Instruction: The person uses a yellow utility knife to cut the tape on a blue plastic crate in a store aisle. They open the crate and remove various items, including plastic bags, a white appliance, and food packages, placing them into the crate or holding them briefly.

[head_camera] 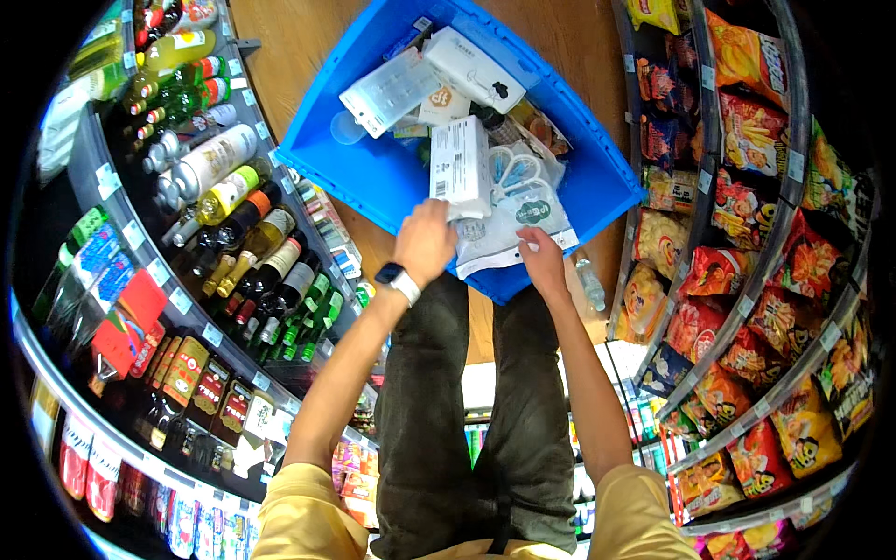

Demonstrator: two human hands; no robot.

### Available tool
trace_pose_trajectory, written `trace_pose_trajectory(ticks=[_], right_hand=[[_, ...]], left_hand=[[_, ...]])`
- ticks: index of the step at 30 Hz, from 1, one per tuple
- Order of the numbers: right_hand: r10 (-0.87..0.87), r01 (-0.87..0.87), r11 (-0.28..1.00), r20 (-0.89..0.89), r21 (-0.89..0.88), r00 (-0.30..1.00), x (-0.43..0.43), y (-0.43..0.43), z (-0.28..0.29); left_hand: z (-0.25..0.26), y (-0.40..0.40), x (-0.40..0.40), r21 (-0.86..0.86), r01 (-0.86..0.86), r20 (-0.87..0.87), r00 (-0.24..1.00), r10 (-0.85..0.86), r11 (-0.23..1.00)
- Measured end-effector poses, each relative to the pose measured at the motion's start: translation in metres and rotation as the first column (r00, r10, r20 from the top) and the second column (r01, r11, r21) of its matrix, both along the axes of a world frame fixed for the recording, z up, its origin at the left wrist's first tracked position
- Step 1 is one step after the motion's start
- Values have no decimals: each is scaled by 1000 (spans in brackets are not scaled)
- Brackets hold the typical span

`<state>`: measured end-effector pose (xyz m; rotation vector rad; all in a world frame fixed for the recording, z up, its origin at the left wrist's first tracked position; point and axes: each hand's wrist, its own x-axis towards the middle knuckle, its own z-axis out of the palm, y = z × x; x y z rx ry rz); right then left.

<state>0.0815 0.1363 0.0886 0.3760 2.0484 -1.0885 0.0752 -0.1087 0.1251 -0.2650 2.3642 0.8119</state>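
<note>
My left hand, with a watch on a white band at its wrist, is at the lower end of a white printed box. Its fingertips are partly hidden, so I cannot tell whether it grips the box. Curled over the near right edge of a clear plastic pouch with a green logo is my right hand; a firm grip cannot be made out. White-handled scissors lie just beyond the logo. Both the box and the pouch are at the near corner of a blue plastic crate.
Deeper in the crate lie a flat translucent package, another white box and a round clear lid. Shelves of bottles curve along the left, snack bags along the right. A clear bottle lies on the wooden floor.
</note>
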Motion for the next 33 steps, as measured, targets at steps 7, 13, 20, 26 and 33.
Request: trace_pose_trajectory(ticks=[7,13,20,26,33], right_hand=[[121,-22,922,-234,386,965,20,43,23],[-217,266,923,-193,278,957,33,68,-10],[-22,227,709,-301,668,953,0,-6,-17],[79,206,835,-482,510,873,-37,-80,3],[176,-201,979,-342,-38,923,-67,-135,-20]], left_hand=[[-135,-109,-49,-19,-698,-20,716,698,716],[-191,-116,-74,312,-946,279,182,943,91],[-170,-104,-57,223,-671,-276,652,706,707],[-68,-56,-46,-37,-142,-237,963,129,989],[-78,-48,-17,68,301,-115,949,-292,951]])
